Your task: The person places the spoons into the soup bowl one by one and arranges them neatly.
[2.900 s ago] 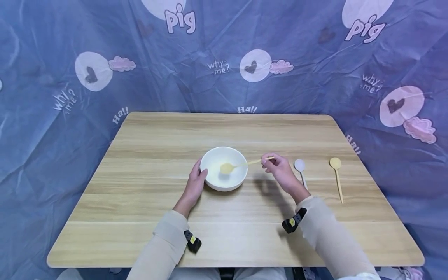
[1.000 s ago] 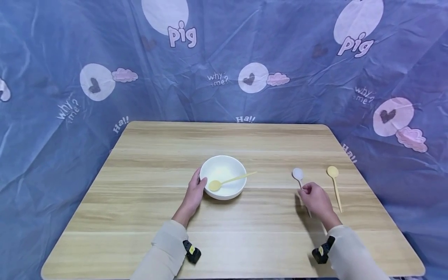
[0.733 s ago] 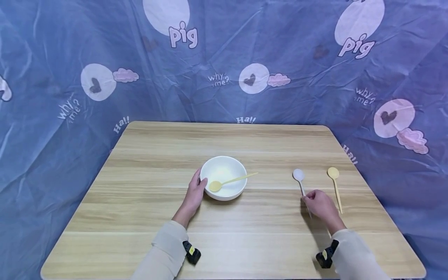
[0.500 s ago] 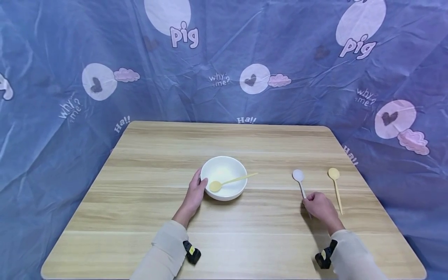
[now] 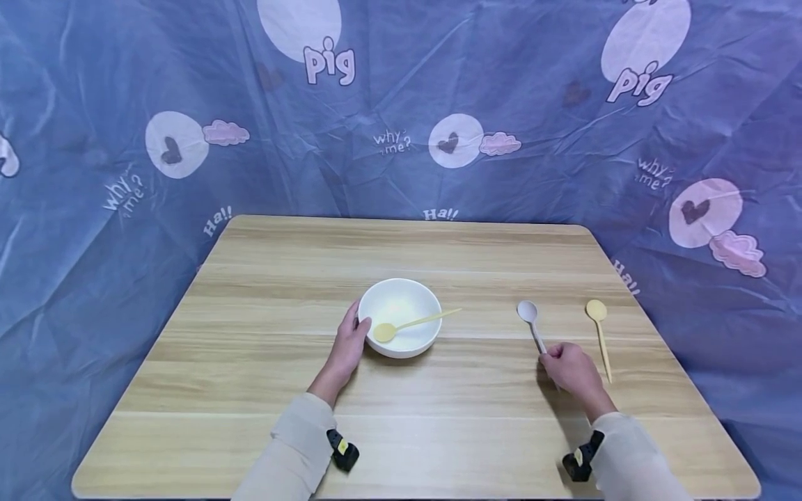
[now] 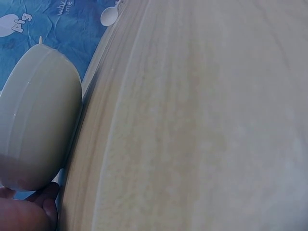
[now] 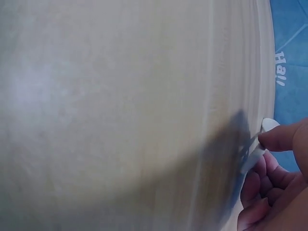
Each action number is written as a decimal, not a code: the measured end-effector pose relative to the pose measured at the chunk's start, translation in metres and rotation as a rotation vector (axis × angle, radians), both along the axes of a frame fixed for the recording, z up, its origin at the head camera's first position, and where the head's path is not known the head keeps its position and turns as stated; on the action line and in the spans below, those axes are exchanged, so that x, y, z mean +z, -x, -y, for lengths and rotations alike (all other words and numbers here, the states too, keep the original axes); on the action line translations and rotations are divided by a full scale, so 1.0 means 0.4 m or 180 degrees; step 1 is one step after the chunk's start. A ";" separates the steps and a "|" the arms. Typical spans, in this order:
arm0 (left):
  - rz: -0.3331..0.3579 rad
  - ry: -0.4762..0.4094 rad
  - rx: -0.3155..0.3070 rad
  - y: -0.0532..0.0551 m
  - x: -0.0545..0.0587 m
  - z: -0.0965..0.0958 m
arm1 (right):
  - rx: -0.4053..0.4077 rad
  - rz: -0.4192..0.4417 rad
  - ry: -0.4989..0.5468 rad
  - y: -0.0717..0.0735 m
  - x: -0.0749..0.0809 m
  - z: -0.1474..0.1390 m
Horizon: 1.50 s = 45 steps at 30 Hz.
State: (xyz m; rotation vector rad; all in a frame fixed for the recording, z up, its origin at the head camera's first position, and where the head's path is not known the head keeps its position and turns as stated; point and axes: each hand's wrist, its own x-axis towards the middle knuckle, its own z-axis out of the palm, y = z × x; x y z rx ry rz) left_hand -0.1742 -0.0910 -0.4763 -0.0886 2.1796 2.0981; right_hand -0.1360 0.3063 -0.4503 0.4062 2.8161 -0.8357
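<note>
A white bowl (image 5: pixel 401 346) stands near the table's middle. My left hand (image 5: pixel 347 344) grips its left side, thumb over the rim and fingers around the outer wall. In the bowl lies a pale yellow spoon (image 5: pixel 385 332), its handle leaning over the right rim. To the right, my right hand (image 5: pixel 571 369) pinches a white spoon (image 5: pixel 528 312) by its handle between thumb and fingers, bowl end pointing away. The right wrist view shows the handle (image 7: pixel 253 158) between thumb and fingers; part of it is hidden behind them.
A second yellow spoon (image 5: pixel 596 310) lies right of my right hand, handle toward me. The wooden table (image 5: pixel 282 278) has rounded corners. A blue printed cloth (image 5: pixel 376 181) hangs behind and at both sides.
My right hand has let go of the yellow spoon, leaving it in the bowl, and moved right to take the white spoon, whose head has shifted slightly left. My left hand stays on the bowl.
</note>
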 end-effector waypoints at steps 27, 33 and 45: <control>0.0046 0.0021 -0.0068 -0.030 0.078 0.001 | -0.0486 -0.1202 -0.0107 0.079 0.132 0.040; 0.0053 0.0013 -0.0078 -0.031 0.081 -0.001 | -0.0462 -0.1293 0.0324 0.096 0.165 0.069; 0.0061 0.0033 -0.0072 -0.029 0.084 0.000 | 0.0189 -0.1119 0.1237 0.128 0.186 0.134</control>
